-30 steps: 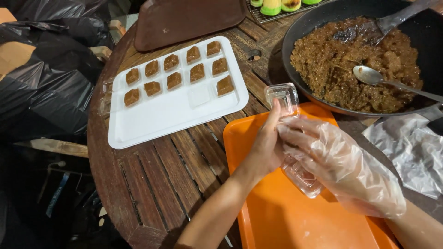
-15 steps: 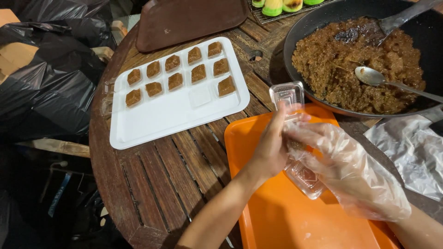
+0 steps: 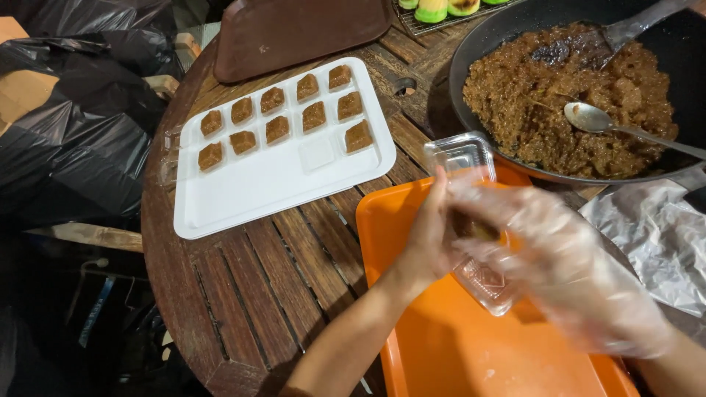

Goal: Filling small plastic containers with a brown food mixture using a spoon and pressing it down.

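— Orange tray [image 3: 441, 353] sits under both hands, on the wooden table [image 3: 294, 272]. What does the head view show them doing?

— They meet over a clear mould [image 3: 482, 283] lying on that tray. The bare left hand [image 3: 430, 239] curls against its left side, fingers closed around something brown. The right hand [image 3: 566, 272], in a loose plastic glove, is cupped over it from the other side; it is blurred, so I cannot tell how tightly it grips.

— How far along is the work?

— I judge it partway. Nine brown blocks [image 3: 279, 117] stand in two rows on the white tray [image 3: 279, 184], with one pale empty imprint beside them and much of the tray bare. The pan [image 3: 485, 51] holds plenty of brown mix [image 3: 573, 110], with a spoon [image 3: 596, 117] lying in it.

— Anything hidden?

— The lump between the palms is mostly covered. The pan, a spatula [image 3: 632, 29] and the green cakes [image 3: 434, 9] at the top are cut off. A second clear mould [image 3: 463, 154] lies near the pan, foil [image 3: 654, 235] at right
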